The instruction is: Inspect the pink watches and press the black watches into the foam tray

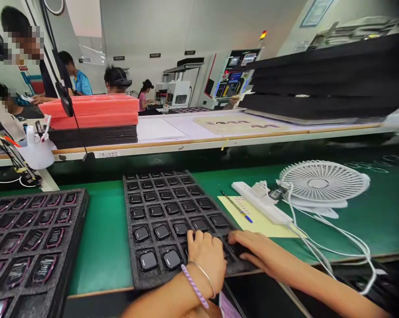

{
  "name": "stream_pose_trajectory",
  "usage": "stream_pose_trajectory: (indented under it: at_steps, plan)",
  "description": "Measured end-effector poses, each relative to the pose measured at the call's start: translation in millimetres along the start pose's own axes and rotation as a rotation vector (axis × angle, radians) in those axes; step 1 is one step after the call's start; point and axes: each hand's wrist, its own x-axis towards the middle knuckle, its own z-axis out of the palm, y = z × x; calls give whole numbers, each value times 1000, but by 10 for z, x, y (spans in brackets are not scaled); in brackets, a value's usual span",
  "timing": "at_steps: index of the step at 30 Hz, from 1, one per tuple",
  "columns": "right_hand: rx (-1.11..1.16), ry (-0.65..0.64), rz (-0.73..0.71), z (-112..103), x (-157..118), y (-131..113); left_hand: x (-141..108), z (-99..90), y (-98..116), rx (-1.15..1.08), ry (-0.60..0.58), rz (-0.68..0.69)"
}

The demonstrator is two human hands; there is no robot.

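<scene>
A black foam tray (135,276) lies on the green mat, its compartments filled with dark square watch-like pieces (148,260). My left hand (206,256), with a silver bangle and a purple braided band at the wrist, reaches over the front right part of this tray. Its fingers bend down into the compartments, and what they touch is hidden beneath them. At the tray's front right corner is my right hand (250,249), thumb and fingers apart around a dark piece or compartment; I cannot make out whether it grips anything.
Another foam tray (77,234) with purple-rimmed frames stands at left. To the right are yellow paper (265,227), a pen (239,208), a white power strip (262,203), cables and a white fan (318,183). The shelf (186,145) behind holds red foam (93,112) and black stacks. Several people are beyond.
</scene>
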Motion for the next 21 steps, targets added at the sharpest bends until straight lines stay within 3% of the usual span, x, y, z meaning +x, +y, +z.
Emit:
stream_pose_trajectory:
  at_steps: [5,8,11,14,17,19,21]
  plan:
    - [255,81,121,24,-68,36,-88,78,-1,-6,166,-47]
    - [373,100,137,-91,-14,116,-221,185,-48,41,322,46]
    - [377,277,209,-236,75,126,-347,334,-82,123,404,172]
    - [352,445,257,-255,-13,39,-393,480,-55,259,425,230]
    - [319,562,321,-101,-355,33,-331,617,35,321,467,305]
    - [237,658,491,53,-759,128,-266,732,113,262,493,456]
    - [50,769,767,179,-1324,273,-213,866,190,160,426,706]
